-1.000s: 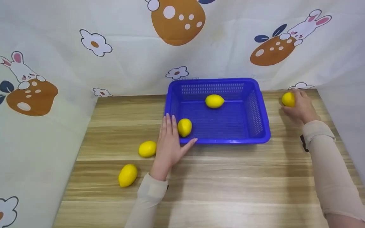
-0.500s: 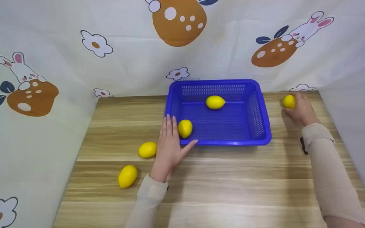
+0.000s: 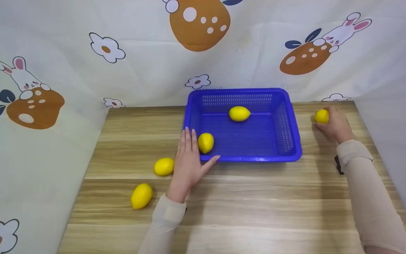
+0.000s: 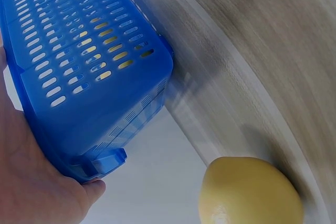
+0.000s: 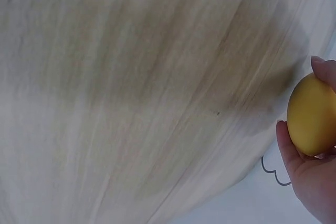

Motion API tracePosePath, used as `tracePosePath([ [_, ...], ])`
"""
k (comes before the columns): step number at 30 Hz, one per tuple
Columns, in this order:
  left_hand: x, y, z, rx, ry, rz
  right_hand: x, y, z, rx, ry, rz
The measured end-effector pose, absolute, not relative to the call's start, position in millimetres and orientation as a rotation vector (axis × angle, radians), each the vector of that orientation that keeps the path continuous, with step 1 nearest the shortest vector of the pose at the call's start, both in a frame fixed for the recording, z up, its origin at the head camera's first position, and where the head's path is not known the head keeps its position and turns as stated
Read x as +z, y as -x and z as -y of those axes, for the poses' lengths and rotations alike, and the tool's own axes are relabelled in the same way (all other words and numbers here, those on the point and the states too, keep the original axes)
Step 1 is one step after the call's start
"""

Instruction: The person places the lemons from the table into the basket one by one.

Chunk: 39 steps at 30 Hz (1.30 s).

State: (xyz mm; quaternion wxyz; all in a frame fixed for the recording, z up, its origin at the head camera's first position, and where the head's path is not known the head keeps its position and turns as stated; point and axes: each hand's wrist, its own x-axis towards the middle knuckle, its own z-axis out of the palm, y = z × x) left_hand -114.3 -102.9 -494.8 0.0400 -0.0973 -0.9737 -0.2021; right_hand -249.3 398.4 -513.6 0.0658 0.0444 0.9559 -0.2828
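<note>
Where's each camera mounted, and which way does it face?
Head: on the head, facing forward and down at the blue basket; left hand, right hand and sleeves show.
Left wrist: on that wrist, facing the basket's side and a loose lemon; part of that hand shows.
Right wrist: on that wrist, facing the tabletop; fingers around a held lemon show.
Shared: head and right wrist both show the held lemon.

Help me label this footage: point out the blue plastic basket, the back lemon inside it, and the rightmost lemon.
Blue plastic basket [image 3: 252, 158]: head view, front rim.
Back lemon [image 3: 239, 114]: head view, middle of its body.
Rightmost lemon [image 3: 321, 116]: head view, uncovered left part.
</note>
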Motion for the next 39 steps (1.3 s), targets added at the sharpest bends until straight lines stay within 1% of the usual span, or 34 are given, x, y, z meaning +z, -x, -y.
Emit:
tracePosePath([
  [8, -494, 115, 103, -0.619, 0.299, 2.994, -505, 245, -397, -0.83, -0.098, -2.9],
  [18, -494, 115, 103, -0.623, 0.307, 2.989, -500, 237, -397, -0.811, 0.027, -3.013],
  [29, -495, 115, 103, -0.637, 0.301, 2.996, -491, 225, -388, -0.812, 0.021, -2.968],
  [39, -493, 115, 102, -0.626, 0.303, 2.992, -479, 216, -386, -0.798, 0.077, -3.004],
])
